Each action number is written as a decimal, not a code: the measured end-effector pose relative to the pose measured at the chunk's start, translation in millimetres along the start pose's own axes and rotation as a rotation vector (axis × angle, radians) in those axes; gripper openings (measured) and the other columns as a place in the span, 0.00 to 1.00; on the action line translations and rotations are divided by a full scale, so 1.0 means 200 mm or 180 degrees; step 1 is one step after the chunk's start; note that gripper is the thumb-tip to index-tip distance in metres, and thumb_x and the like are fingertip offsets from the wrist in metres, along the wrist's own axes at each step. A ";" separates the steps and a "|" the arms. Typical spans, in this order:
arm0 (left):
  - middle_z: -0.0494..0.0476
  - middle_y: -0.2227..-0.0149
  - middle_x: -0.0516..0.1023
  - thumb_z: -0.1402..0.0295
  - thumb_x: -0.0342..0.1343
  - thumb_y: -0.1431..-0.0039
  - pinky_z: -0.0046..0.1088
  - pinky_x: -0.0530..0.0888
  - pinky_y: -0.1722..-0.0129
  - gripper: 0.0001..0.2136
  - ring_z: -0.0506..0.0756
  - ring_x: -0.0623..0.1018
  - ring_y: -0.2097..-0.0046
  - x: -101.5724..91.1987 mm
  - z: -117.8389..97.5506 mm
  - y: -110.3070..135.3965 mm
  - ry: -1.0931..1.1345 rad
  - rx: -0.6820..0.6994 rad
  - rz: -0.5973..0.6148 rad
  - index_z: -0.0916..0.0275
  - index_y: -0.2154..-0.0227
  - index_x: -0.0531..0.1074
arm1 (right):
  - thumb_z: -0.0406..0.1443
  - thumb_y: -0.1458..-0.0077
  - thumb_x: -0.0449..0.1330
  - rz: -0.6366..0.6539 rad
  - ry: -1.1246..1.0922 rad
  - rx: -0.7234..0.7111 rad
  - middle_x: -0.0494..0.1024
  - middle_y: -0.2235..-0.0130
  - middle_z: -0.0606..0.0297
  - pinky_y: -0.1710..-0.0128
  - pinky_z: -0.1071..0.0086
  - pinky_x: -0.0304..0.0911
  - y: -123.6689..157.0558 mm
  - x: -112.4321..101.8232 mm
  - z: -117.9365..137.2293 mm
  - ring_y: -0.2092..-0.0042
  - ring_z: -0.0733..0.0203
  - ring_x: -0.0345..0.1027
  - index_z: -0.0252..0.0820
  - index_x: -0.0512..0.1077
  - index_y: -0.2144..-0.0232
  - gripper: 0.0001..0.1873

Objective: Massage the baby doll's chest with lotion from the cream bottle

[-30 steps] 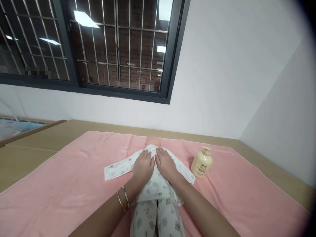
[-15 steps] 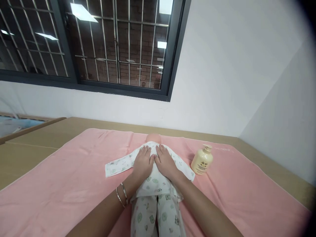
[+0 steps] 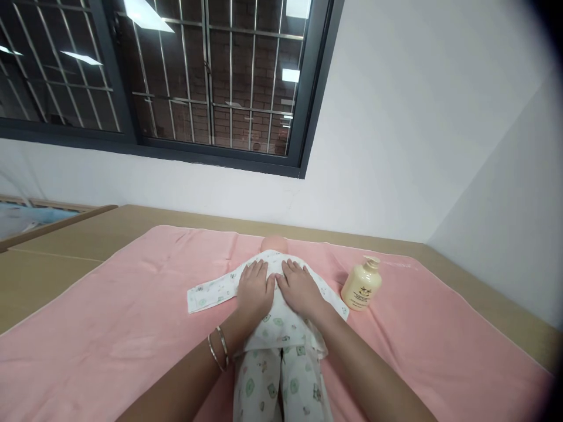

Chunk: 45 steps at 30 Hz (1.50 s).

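A baby doll (image 3: 274, 244) in white printed pyjamas (image 3: 277, 340) lies on a pink towel (image 3: 132, 316), its head away from me. My left hand (image 3: 255, 290) rests flat on the doll's upper body, fingers stretched out. My right hand (image 3: 299, 287) lies flat beside it, fingers spread, the two hands almost touching. Two thin bangles (image 3: 219, 350) circle my left wrist. One empty pyjama sleeve (image 3: 209, 293) sticks out to the left on the towel.
A cream pump bottle (image 3: 361, 284) stands on the towel just right of the doll. The towel covers a tan surface (image 3: 53, 258) that meets a white wall (image 3: 396, 146). A barred dark-framed window (image 3: 197, 88) is above.
Both hands stay flat on the doll's upper body with barely any shift. The view has tilted slightly, so the window sits a little higher in the picture.
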<state>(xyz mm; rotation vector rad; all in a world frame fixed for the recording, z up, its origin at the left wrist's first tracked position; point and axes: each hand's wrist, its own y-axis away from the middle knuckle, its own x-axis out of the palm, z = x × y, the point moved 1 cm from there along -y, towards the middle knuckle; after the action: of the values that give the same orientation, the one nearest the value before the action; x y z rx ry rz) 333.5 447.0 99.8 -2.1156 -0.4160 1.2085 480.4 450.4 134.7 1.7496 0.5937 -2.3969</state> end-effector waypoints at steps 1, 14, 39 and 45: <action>0.65 0.43 0.70 0.64 0.41 0.36 0.51 0.61 0.40 0.20 0.63 0.67 0.40 0.02 0.01 -0.01 0.0116 0.0035 0.0104 0.64 0.46 0.68 | 0.45 0.31 0.41 0.0025 -0.0085 -0.0049 0.54 0.36 0.51 0.37 0.52 0.40 -0.03 0.01 -0.03 0.34 0.48 0.43 0.33 0.55 0.36 0.29; 0.61 0.59 0.78 0.66 0.39 0.34 0.44 0.70 0.47 0.16 0.59 0.75 0.53 -0.06 -0.03 0.04 0.0254 0.0381 -0.0329 0.61 0.62 0.74 | 0.36 0.35 0.45 -0.0225 0.0364 -0.0001 0.62 0.40 0.46 0.39 0.58 0.46 0.10 -0.01 0.15 0.38 0.46 0.53 0.32 0.62 0.40 0.24; 0.64 0.40 0.67 0.75 0.45 0.48 0.48 0.61 0.37 0.27 0.61 0.63 0.37 0.03 0.04 0.03 0.0503 0.0009 0.0094 0.68 0.43 0.64 | 0.37 0.35 0.45 -0.0075 0.0307 0.0140 0.51 0.35 0.45 0.37 0.49 0.36 0.09 0.05 0.13 0.34 0.45 0.42 0.31 0.53 0.35 0.29; 0.70 0.37 0.60 0.65 0.42 0.37 0.50 0.56 0.35 0.25 0.63 0.59 0.35 0.07 0.04 0.00 0.0534 -0.0372 0.0257 0.72 0.39 0.58 | 0.40 0.32 0.40 -0.0159 -0.0150 0.0100 0.50 0.34 0.51 0.36 0.51 0.35 -0.03 0.07 -0.03 0.33 0.52 0.38 0.31 0.53 0.35 0.28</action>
<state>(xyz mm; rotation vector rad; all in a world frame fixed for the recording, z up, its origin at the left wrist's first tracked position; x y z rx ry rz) 333.7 457.4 87.6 -2.3332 -0.3358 1.0629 479.4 460.6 121.9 1.7050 0.6040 -2.4865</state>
